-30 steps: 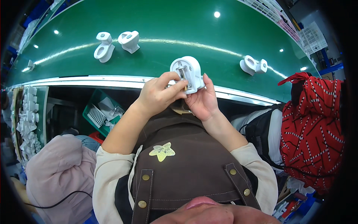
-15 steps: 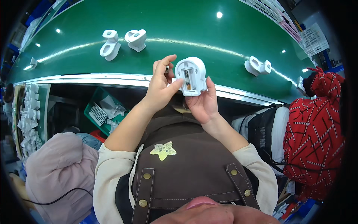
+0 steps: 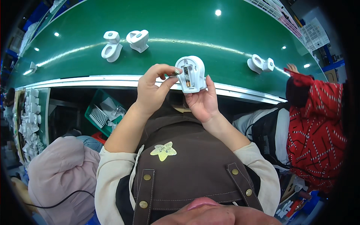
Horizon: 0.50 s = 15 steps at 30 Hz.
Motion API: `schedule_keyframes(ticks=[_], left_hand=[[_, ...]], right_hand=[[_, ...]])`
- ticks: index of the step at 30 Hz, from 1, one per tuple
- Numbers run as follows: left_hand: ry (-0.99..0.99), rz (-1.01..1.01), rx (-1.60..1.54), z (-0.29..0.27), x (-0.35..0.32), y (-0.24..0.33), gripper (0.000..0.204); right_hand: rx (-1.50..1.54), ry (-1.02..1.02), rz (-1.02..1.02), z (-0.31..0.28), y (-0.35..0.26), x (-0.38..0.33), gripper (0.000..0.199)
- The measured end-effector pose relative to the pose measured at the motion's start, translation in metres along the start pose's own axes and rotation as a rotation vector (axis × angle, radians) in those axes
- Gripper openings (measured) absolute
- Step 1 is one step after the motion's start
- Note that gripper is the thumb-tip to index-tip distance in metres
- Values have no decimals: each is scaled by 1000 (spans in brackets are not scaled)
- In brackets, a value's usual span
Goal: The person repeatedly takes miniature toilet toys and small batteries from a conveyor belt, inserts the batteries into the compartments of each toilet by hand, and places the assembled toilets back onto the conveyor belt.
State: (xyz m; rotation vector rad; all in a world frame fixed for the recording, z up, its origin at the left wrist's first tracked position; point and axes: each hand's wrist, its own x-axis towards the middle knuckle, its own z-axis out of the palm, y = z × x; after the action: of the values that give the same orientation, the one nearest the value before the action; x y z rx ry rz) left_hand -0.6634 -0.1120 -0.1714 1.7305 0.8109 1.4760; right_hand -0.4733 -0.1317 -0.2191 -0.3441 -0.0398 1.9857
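Note:
My right hand (image 3: 203, 101) holds a white miniature toilet (image 3: 200, 65) from below, its underside turned up toward me. An uncovered battery compartment (image 3: 188, 77) in the underside shows a metallic cylindrical battery with a copper-coloured end. At the left side of the compartment my left hand (image 3: 153, 88) is bent, thumb and index finger drawn together beside the toilet's edge. Something small and shiny shows at these fingertips, too small to name.
On the green table (image 3: 180, 22) stand two miniature toilets (image 3: 111, 47) at left and another (image 3: 260, 64) at right. A green basket (image 3: 107, 110) with white parts sits below the table's edge. People sit on both sides; the right one wears red patterned clothing (image 3: 315, 127).
My left hand has drawn back left from over the compartment and its fingertips have come together. The toilet has tilted slightly. The right neighbour's hand now shows at the table.

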Motion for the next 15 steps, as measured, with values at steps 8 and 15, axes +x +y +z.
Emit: schedule_keyframes(ticks=[8,15], left_hand=[[-219,497,646,-10,59,-9,27],[-48,478,622,0,49,-21,29]], right_hand=[[13,67,48,12,-6,32,46],[-39,57,53,14,-1,43,48]])
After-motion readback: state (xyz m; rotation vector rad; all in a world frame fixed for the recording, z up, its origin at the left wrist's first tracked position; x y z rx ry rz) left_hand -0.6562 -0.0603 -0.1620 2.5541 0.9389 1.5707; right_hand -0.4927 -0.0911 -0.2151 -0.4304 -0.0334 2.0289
